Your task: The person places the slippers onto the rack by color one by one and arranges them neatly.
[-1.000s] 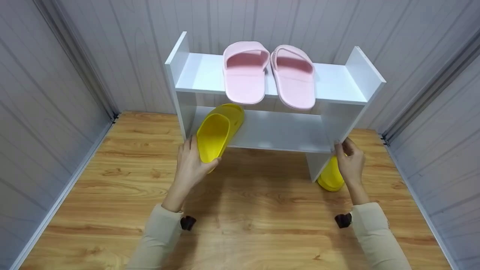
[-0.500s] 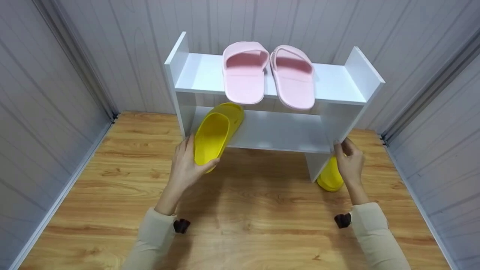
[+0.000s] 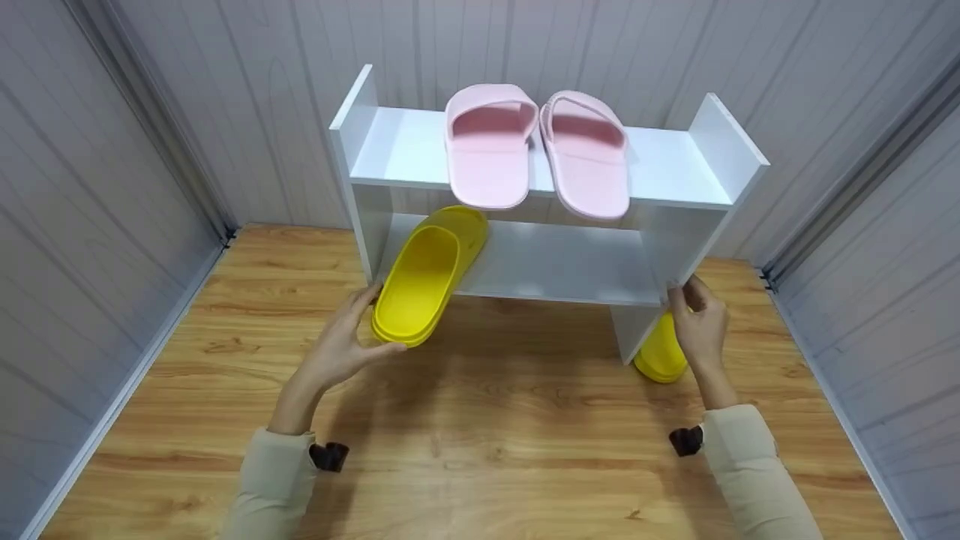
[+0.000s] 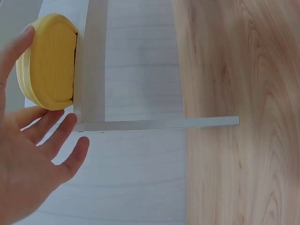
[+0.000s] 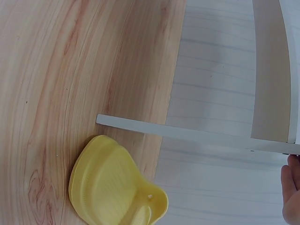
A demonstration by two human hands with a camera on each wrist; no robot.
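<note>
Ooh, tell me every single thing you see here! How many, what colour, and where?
soft pink slip-on sandals: two, pink, on the top shelf
yellow clog-style slippers: two, yellow, one on the lower shelf's left end with its heel sticking out, one on the floor outside the right panel
two-shelf board rack: one, white, by the back wall
wood-look floor: one, light brown, underneath
panelled walls: three, pale grey, back and sides
metal strips: several, grey, along corners and wall bottoms
black gadgets: two, black, at the wrists
sleeves: two, cream, on the arms
hands: two, left hand by the shelved slipper's heel, right hand on the rack's right panel
</note>
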